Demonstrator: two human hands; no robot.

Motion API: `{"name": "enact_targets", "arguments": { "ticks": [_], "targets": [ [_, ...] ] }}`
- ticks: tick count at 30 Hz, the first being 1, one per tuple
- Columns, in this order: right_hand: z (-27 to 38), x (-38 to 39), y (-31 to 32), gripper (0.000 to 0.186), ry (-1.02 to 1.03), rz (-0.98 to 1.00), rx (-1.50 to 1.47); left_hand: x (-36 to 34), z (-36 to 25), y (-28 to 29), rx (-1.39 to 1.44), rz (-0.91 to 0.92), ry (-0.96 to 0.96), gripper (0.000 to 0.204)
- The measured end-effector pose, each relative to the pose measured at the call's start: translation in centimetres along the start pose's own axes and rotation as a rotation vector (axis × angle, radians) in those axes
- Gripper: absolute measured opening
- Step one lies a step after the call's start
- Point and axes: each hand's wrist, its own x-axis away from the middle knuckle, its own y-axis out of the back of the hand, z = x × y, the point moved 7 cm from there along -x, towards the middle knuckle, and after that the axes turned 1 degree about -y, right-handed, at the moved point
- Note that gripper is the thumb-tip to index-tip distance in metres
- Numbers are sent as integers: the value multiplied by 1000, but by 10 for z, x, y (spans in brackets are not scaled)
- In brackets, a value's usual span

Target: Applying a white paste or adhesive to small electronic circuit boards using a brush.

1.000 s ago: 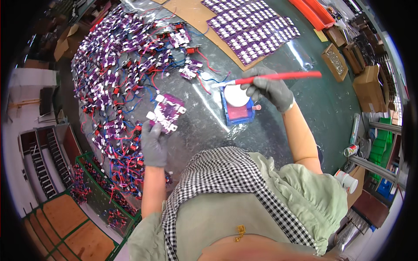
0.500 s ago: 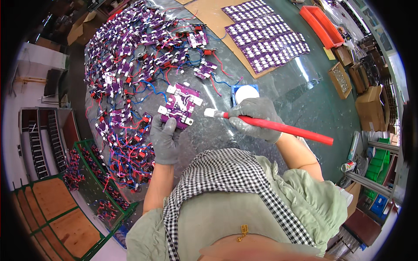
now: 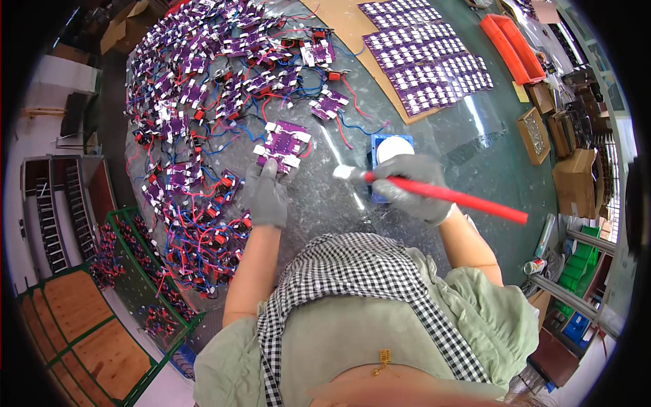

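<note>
My left hand [image 3: 266, 195], in a grey glove, grips the lower edge of a purple circuit board [image 3: 282, 144] with white tabs, thumb on top. A red wire shows at the board's right side. In my gloved right hand [image 3: 412, 188] is a red-handled brush [image 3: 468, 200]. Its white-coated bristles point left, toward the board but apart from it. Just beyond my right hand stands a blue square holder with a round white pad or fill [image 3: 395, 147], partly hidden by the hand.
A big heap of wired purple boards [image 3: 196, 102] covers the table's left side. Sheets of purple boards [image 3: 427, 64] lie on brown cardboard at the back. An orange-red tray [image 3: 512, 49] and a box of small parts [image 3: 534, 136] line the right edge. Green-framed racks [image 3: 135, 271] stand at lower left.
The board in my left hand has been turned and moved slightly away from me. The brush in my right hand has shifted a little to the right within the view.
</note>
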Motion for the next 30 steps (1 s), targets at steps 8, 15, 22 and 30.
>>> {"name": "enact_targets", "arguments": {
  "ticks": [8,15,22,30],
  "targets": [
    [-87,31,79,12,-649,-256,-238,-138,77,91,216,-329,164,29],
    [-162,32,30,30,-684,23,368,-158,44,62,-607,-336,337,50],
    [-172,40,26,32,-956,55,180,-48,-75,137,-996,-342,-244,46],
    [-152,26,54,31,-770,-32,-107,17,-89,137,-1810,-308,-257,45]
  ]
}}
